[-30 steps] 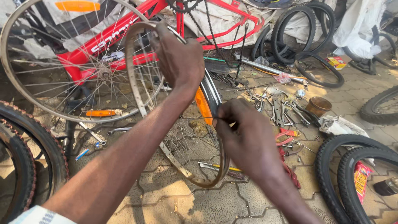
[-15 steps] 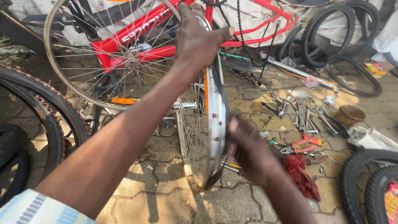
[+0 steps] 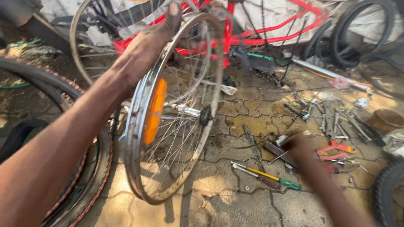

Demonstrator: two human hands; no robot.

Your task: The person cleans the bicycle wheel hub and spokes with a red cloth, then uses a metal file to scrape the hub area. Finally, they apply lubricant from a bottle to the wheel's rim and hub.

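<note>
While upright on the paving: the bare silver spoked bicycle wheel rim [image 3: 139, 138] stands on its lower edge, left of centre.
Left hand [image 3: 149, 44]: closed over the rim's top, steadying it.
Reflector: an orange oblong plastic reflector [image 3: 155, 110] sits among the spokes.
Right hand [image 3: 301, 147]: blurred, low among tools scattered right; whether it grips anything cannot be told.
Nearby: a yellow-shafted, green-handled screwdriver [image 3: 269, 175] lies just left of that hand.
Far: a red bicycle frame [image 3: 269, 31].

Bare paving [image 3: 235, 206] lies open below the upright wheel [image 3: 168, 113]. To the right, scattered tools [image 3: 328, 122] and a screwdriver [image 3: 265, 174] crowd the floor; tyres [image 3: 80, 176] block the left, a red bicycle frame [image 3: 269, 29] behind.
</note>
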